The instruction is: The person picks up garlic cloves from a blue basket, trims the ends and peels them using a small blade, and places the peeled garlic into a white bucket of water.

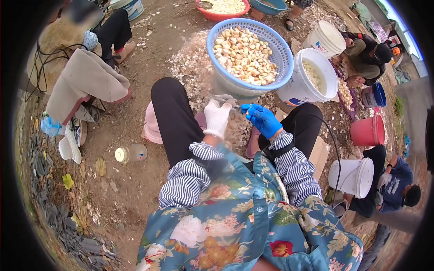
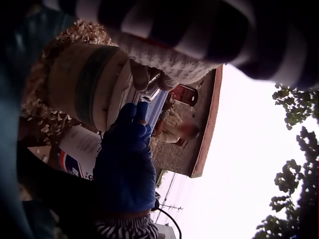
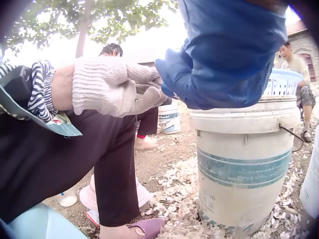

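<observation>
My left hand point(image 1: 218, 116), in a white knit glove with greyed fingertips, grips a small thin grey tool point(image 2: 145, 98); its exact kind I cannot tell. Facing it, my right hand point(image 1: 262, 119) in a blue rubber glove pinches a garlic clove point(image 1: 247, 113), mostly covered by the fingers. Both hands meet over my lap, fingertips close together. Just beyond them, a blue perforated basket point(image 1: 285, 58) full of garlic cloves point(image 1: 246, 54) sits on a white bucket point(image 3: 244, 164). In the right wrist view the blue fingers hide the clove.
To the right stand a white bucket point(image 1: 289, 86) of cloves in liquid, a red bucket point(image 1: 367, 131) and a lidded white bucket point(image 1: 352, 177). Garlic skins point(image 1: 190, 58) litter the ground. A jar point(image 1: 131, 153) lies at left. Several people sit around.
</observation>
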### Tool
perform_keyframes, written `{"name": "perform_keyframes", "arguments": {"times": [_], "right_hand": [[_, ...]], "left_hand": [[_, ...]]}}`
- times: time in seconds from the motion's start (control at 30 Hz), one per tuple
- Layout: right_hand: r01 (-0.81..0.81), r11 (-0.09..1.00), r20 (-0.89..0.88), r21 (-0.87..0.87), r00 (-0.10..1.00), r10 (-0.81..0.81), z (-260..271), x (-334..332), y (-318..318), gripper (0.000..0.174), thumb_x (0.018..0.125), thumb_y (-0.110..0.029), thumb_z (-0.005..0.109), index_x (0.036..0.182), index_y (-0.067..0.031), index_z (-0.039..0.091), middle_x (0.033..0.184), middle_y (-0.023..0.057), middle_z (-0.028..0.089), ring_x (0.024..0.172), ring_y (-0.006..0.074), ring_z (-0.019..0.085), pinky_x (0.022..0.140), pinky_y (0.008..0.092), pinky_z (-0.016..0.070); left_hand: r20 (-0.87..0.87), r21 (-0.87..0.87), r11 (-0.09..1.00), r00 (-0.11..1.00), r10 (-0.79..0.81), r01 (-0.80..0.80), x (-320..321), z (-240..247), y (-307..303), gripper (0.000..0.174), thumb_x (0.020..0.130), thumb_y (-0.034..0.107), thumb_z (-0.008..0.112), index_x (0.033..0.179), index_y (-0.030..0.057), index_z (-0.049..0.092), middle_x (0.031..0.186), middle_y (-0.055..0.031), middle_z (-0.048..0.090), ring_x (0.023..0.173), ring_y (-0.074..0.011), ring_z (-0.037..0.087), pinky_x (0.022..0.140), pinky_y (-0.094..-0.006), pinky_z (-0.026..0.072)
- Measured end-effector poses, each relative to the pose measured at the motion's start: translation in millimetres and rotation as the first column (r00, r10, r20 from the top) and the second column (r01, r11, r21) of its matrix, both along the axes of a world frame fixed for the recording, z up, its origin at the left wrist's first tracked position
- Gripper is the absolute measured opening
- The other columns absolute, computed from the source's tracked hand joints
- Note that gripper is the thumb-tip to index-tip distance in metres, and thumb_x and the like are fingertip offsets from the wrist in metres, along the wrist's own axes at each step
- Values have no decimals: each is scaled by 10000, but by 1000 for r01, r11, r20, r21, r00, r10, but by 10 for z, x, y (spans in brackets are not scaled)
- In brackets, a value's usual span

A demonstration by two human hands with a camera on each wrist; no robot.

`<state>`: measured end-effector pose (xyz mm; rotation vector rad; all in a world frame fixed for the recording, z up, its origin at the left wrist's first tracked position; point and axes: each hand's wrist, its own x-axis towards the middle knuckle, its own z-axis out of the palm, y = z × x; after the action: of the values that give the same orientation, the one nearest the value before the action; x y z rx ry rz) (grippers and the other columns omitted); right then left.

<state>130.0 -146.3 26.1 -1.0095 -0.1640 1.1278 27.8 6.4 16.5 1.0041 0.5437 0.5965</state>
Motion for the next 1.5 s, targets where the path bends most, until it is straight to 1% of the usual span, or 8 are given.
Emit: {"name": "perform_keyframes", "arguments": {"times": [0.17,0.37,0.57,0.67,0.9,1.0,1.17,1.5], "right_hand": [[82,993,-53,82,996,-78,-30,90,-18,343,874,-86,625,1184,50,573,1129,90,630,901,115,580,863,235,465],[171,983,-111,73,981,-162,-64,19,6,327,866,-56,617,1173,53,585,1064,66,647,873,106,575,825,223,469],[126,992,-1,-26,992,-126,-361,63,-36,293,864,-53,615,1143,37,601,1099,91,647,926,139,597,818,243,480],[134,990,-37,-52,990,-136,-161,-45,46,292,855,-61,624,1132,31,602,1112,109,646,960,163,605,832,264,482],[-84,994,-35,68,996,86,-185,-28,26,344,847,-97,651,1158,35,588,1204,115,608,989,166,599,871,280,475],[-97,990,-30,101,995,100,-215,45,-12,358,850,-97,650,1176,34,578,1221,112,599,999,148,593,889,274,468],[-31,997,-39,72,999,34,-68,38,-14,350,852,-71,645,1173,38,560,1149,87,611,944,118,592,888,240,481],[28,997,35,-67,999,-26,-171,46,-46,316,858,-81,642,1157,6,586,1055,65,644,933,147,606,873,267,479]], "left_hand": [[125,-20,982,975,-183,187,-38,134,-47,185,876,-8,584,1057,-35,604,974,-132,671,834,-169,656,752,-279,553],[124,114,969,964,-235,221,-24,82,-101,185,873,-19,583,1054,-53,596,946,-130,674,813,-169,656,743,-274,548],[80,-79,992,992,-95,101,-33,82,-98,146,874,-8,572,1014,-35,606,901,-141,678,760,-188,666,641,-290,551],[31,-184,983,1000,4,2,-17,-43,-24,139,885,-6,536,1002,-31,607,880,-145,678,747,-205,670,608,-293,550],[-18,-311,942,992,126,-125,-24,-311,92,134,874,15,544,982,-12,619,841,-131,678,693,-197,658,540,-286,524],[-128,-214,954,974,186,-210,-21,-218,86,134,880,3,529,979,-6,620,833,-124,679,688,-193,656,550,-289,522],[12,-40,999,1000,-15,15,-17,-76,-18,179,852,7,626,1029,-16,607,944,-109,673,827,-153,649,701,-268,534],[76,-22,982,980,-185,187,-40,8,-57,170,871,11,606,1033,-39,596,943,-137,675,801,-171,666,693,-262,547]]}}
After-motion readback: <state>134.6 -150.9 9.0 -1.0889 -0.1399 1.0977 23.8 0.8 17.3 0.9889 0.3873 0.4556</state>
